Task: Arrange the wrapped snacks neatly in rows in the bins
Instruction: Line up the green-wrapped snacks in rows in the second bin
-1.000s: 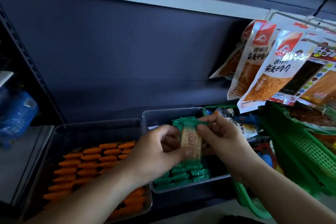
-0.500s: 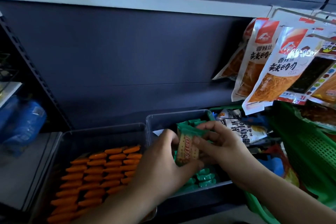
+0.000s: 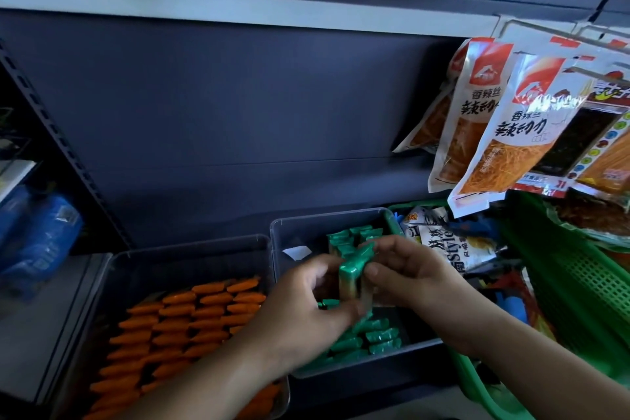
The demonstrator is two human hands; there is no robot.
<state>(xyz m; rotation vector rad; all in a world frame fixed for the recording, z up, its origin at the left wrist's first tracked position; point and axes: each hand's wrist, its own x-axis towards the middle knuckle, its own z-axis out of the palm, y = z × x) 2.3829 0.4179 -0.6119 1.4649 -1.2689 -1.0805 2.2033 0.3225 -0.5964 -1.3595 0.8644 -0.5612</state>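
Both hands meet in the lower middle of the frame over a clear bin (image 3: 358,370). The left hand (image 3: 306,312) has its fingers curled and grips the lower part of a green-wrapped snack (image 3: 354,267). The right hand (image 3: 412,274) pinches the same packet from the other side, its thumb against the wrapper and its fingers bent over the green top end. The packet stands roughly upright between the two hands, above the middle of the bin; whether the hands hold one packet or several pressed together cannot be told. Below the hands, green snacks (image 3: 380,337) lie in short rows along the bin's front, and more of them (image 3: 354,235) stand bunched at its back, beside a white slip of paper (image 3: 296,252). Touching this bin on the left is a second clear bin (image 3: 191,244), where orange snacks (image 3: 191,324) lie in several tidy rows. Both bins sit on a dark shelf with a dark blue-grey back panel (image 3: 238,112) and a pale shelf edge (image 3: 238,6) running across the top. At the right, a green basket (image 3: 579,283) holds mixed packets, among them a black-and-white bag (image 3: 446,249) just beside the right hand. Large snack bags (image 3: 494,133) hang from hooks in the upper right. Blue packages (image 3: 37,238) sit at the far left.
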